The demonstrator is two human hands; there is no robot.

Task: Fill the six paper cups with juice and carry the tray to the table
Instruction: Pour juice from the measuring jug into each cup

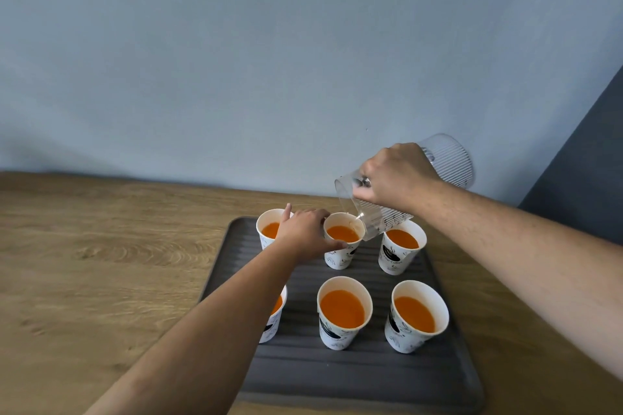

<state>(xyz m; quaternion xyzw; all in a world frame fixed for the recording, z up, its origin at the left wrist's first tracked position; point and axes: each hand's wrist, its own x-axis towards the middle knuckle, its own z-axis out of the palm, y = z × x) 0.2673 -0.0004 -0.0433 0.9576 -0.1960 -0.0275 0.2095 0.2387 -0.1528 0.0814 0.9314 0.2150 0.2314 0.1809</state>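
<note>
The fingers (332, 244) of the left hand (303, 232) curl round the middle cup (338, 261) in the back row and hold it, so the cup does not tip or slide while juice goes in. The fingers (371, 192) of the right hand (394, 175) grip the clear jug (451, 162). The jug is tipped far over, with its lip just above that cup's rim, close enough that nothing splashes. It looks almost empty, and I cannot tell if any drops are falling. All six cups (342, 340) stand on the dark tray (337, 377) in two rows of three, apart from each other, and each one has orange juice (342, 308) in it. The left arm (202, 330) hides part of the front left cup (273, 320). So the filling looks nearly done, and the carrying comes next. The tray lies flat on the wooden bench (101, 246). The wall (269, 44) is close behind the back row, so there is little room there. To the left the bench is wide and bare, a good spot to put the jug down. The tray's left and near rims are free to grab. The cups are quite full, so the tray must stay level.
</note>
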